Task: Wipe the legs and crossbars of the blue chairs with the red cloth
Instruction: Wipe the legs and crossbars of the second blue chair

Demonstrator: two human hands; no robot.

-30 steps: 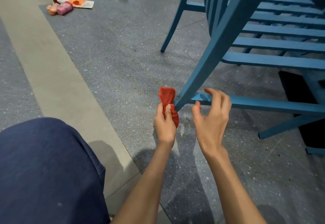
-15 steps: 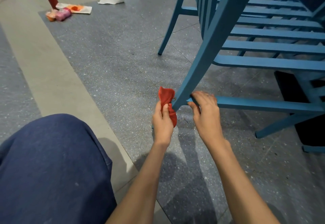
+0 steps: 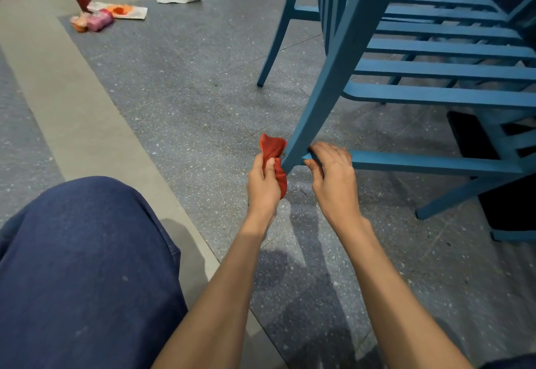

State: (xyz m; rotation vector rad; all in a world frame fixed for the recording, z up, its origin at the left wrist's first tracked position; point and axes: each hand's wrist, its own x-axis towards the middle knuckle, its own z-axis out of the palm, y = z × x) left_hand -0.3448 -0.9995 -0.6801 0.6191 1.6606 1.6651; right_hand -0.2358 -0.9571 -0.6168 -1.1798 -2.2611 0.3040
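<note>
If cloth (image 3: pixel 272 146) bunches: I miss leg (image 3: pixel 319 102) foot.
Left hand (image 3: pixel 262 184): grips cloth beside leg.
Right hand (image 3: pixel 333 178): holds crossbar (image 3: pixel 420 163).

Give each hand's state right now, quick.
Left hand: grips the cloth.
Right hand: fingers curled round the crossbar, next to the leg.

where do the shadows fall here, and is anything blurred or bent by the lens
Head view: soft shadows of both arms lie on the grey floor, just below the left hand and right hand; the red cloth, chair leg and crossbar look sharp; the pale floor strip bows from the wide lens.
</note>
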